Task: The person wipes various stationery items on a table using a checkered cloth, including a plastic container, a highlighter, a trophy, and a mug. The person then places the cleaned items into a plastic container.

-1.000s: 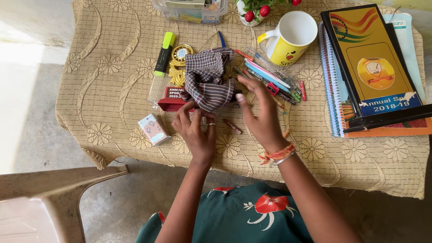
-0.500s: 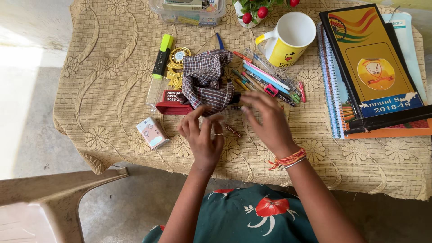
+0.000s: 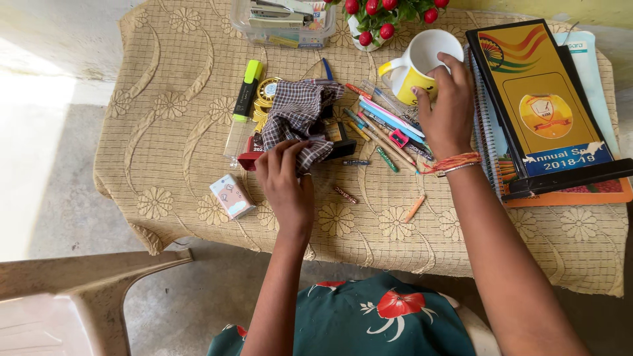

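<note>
Hands are split between two spots on this crowded table. The left hand [image 3: 285,184] sits on the near edge of a crumpled checked cloth [image 3: 300,118], fingers curled down and pinching the fabric, thumb side toward the red trophy base [image 3: 249,160] that pokes out from under it. The right hand [image 3: 448,109] is up at the yellow and white mug [image 3: 417,66], fingers wrapped over the rim and side so it's gripping the mug, which stands upright near the far edge, just beside a little pot of red flowers [image 3: 376,20]. Between the two hands there's a loose fan of pens and pencils [image 3: 386,128] lying on the beige patterned tablecloth [image 3: 165,118], plus a couple of stray crayons closer to the near edge. A green highlighter [image 3: 245,89] lies left of the cloth, with a gold medal-looking piece next to it. A small pale box [image 3: 231,196] sits near the left front, well apart from the mug. Off to the right is a stack of notebooks [image 3: 541,112] with a yellow cover on top, and a clear plastic container [image 3: 283,20] sits at the far edge.
</note>
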